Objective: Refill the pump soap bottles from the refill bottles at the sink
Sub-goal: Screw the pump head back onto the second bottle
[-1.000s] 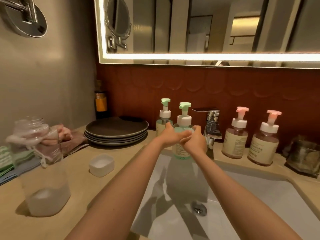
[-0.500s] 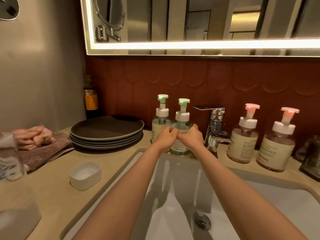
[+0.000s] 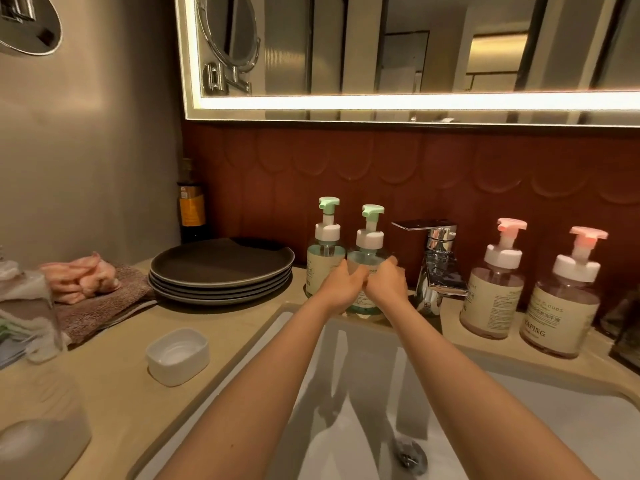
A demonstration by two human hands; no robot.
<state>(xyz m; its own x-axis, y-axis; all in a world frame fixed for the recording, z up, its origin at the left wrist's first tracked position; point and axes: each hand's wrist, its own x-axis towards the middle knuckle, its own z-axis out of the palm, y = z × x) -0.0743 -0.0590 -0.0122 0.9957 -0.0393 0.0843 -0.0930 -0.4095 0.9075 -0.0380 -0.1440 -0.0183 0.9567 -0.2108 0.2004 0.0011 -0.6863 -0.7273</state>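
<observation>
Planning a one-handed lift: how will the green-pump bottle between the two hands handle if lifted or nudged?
The green-pump bottle looks well filled, so likely heavy for its size. Its smooth clear wall may be slippery beside the sink. The tall pump makes it apt to tip if pushed high; left hand and right hand grip it low.

The tap (image 3: 437, 268) and drain (image 3: 408, 452) are polished chrome metal, mirror-bright, and the sink (image 3: 363, 393) is smooth glossy white, while the surface (image 3: 114, 393) looks like matt beige stone. The green bottles (image 3: 325, 261) and pink bottles (image 3: 493, 292) are clear shiny plastic with matt paper-like labels and smooth opaque plastic pumps; the cap (image 3: 177, 355) is smooth white plastic with a soft sheen. The plates (image 3: 221, 265) are dark and matt, the towel (image 3: 104, 313) is rough looped cloth, and the wall tiles (image 3: 381, 174) are brown-red with a dull, embossed face.
</observation>
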